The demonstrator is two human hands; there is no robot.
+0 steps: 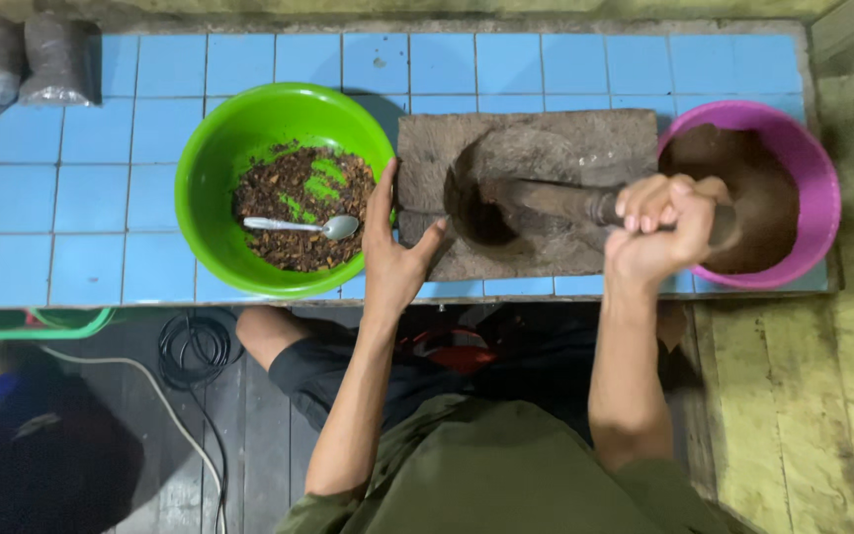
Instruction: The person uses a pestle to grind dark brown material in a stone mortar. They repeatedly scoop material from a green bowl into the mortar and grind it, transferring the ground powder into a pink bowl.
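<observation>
two bare hands worked over one rough grey stone mortar slab (536, 148), a squarish block with a single round hollow sunk in its middle. the right hand (659, 232) was clenched in a full fist around the end of one dark, cylindrical stone pestle (546, 201), which lay tilted with its far end down in the hollow. the left hand (394, 259) lay flat and spread against the slab's left edge, thumb out toward the hollow, holding nothing. two round plastic bowls flanked the slab: one glossy green bowl (212, 163) just left of it, holding coarse brown crumbly bits and one metal spoon (303, 226), and one pink bowl (820, 188) touching the right side, filled with fine brown powder. all sat on one low counter (150, 129) of square, smooth blue tiles. one black cable (193, 344) lay coiled on the dark plank floor below.
</observation>
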